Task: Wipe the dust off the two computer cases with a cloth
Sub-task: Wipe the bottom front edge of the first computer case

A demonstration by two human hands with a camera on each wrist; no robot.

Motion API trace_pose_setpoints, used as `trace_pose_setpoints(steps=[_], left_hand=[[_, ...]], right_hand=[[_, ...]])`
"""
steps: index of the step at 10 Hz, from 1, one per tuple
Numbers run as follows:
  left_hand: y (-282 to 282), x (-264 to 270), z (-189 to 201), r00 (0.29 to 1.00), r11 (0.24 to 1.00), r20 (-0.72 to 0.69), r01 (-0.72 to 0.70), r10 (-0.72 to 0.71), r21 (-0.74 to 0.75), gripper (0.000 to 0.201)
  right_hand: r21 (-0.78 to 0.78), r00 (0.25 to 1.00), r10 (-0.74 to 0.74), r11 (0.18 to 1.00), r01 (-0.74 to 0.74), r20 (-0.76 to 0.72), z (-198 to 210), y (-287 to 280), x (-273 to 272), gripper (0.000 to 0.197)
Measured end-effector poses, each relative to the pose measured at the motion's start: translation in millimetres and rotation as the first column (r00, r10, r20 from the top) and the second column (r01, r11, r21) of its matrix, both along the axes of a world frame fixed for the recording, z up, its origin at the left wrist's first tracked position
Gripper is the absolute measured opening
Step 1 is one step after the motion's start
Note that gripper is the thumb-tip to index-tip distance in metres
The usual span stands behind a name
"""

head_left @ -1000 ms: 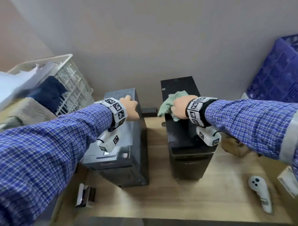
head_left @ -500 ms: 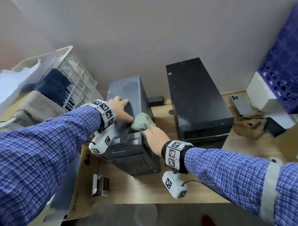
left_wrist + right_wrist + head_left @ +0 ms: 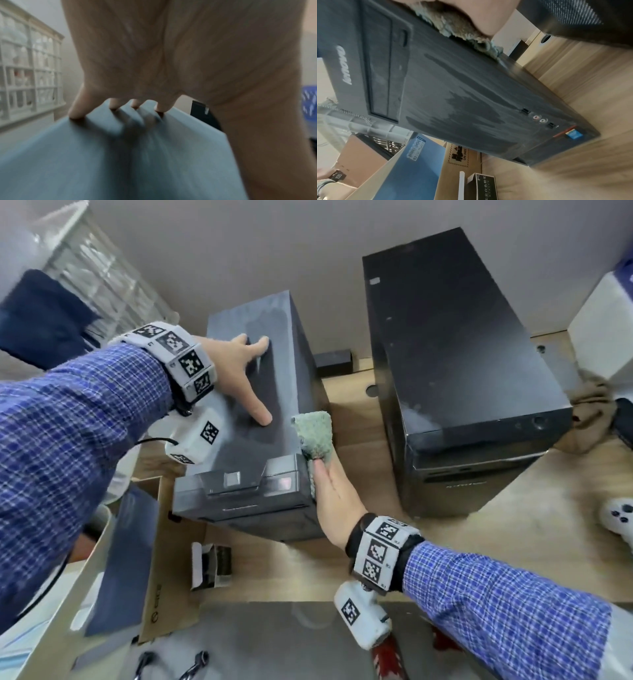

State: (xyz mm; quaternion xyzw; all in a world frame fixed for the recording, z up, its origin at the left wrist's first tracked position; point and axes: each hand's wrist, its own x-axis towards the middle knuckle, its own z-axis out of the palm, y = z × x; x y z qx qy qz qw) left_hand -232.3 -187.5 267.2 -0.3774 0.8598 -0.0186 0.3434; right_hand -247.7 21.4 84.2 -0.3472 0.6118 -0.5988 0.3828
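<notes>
Fingers of the left hand (image 3: 239, 371) lie spread and flat on top of the dusty left computer case (image 3: 270, 392), thumb pointing toward the front; the left wrist view shows the fingertips (image 3: 161, 106) pressing the grey top. Straight, pressed-together fingers of the right hand (image 3: 334, 501) push the green cloth (image 3: 313, 436) against that case's right side, at its top edge near the front (the cloth folds a little over the edge). No finger curls round it.

Writing next. The front of this case says "lenovo" (image 3: 345, 65) in pale letters, with a small blue sticker (image 3: 575, 135) low down. A brown cardboard box (image 3: 460, 155) by the desk's left edge shows "UN 3481". A little black box (image 3: 481, 185) near the desk's front edge has white writing I cannot read.

The right computer case (image 3: 459, 371) stands farther right on the wooden desk (image 3: 267, 573), close to the back edge, looking much cleaner. A white basket (image 3: 102, 275) at the far left holds something dark blue (image 3: 44, 316). A white controller (image 3: 620, 518) lies near the desk's right edge. A tan cloth (image 3: 589, 416) sits just beside the right case.
</notes>
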Motion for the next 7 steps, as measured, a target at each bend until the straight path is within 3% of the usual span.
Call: trace_pose_setpoints(steps=[2,3,4,5,6,7], left_hand=[[0.4,-2.8,1.0,1.0,1.0,0.002,-0.007,0.007,-0.016,0.168],[3.8,-1.3,2.5,1.0,0.999,-0.008,-0.024,0.024,-0.028,0.161],[7.0,-2.3,1.2,1.0,0.999,-0.01,-0.03,0.029,-0.035,0.157],[8.6,-2.9,2.8,0.999,0.999,-0.019,-0.04,0.039,-0.034,0.157],[10.7,-3.0,4.4,0.999,0.999,-0.011,-0.035,0.035,-0.023,0.17],[9.7,-3.4,5.1,0.999,0.999,-0.015,-0.034,0.034,-0.013,0.172]], right_hand=[[0.23,0.993,0.077,0.969,-0.096,0.089,-46.0,-16.5,-9.1,0.049],[0.454,0.971,0.23,0.86,-0.234,0.066,-82.3,-20.2,-17.4,0.052],[0.614,0.945,0.328,0.742,-0.268,0.016,-115.4,-12.7,-25.5,0.05],[0.65,0.935,0.354,0.715,-0.259,-0.017,-136.5,-14.6,-24.8,0.053],[0.603,0.966,0.252,0.762,-0.238,0.062,-131.6,-12.2,-22.0,0.048],[0.43,0.985,0.142,0.887,-0.169,0.095,-99.9,-3.4,-12.7,0.038]])
